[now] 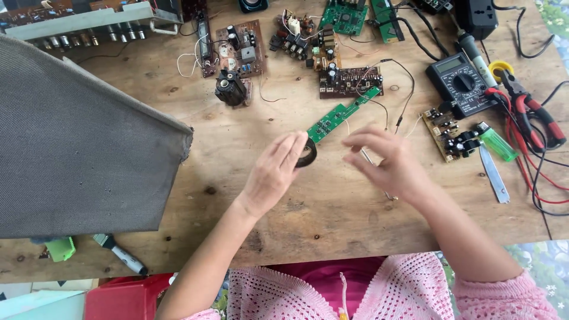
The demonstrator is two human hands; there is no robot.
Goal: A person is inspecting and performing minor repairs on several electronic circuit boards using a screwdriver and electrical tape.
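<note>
wooden bench: black tape roll pinched at left hand fingertips.

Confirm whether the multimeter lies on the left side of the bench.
No, the multimeter lies at the right, near the red-handled pliers.

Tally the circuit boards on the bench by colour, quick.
Green boards: 3: the long strip, the square one, the narrow one.
Brown boards: 5.
Total: 8.

Multimeter upper right: small greyish rectangular screen.
</note>
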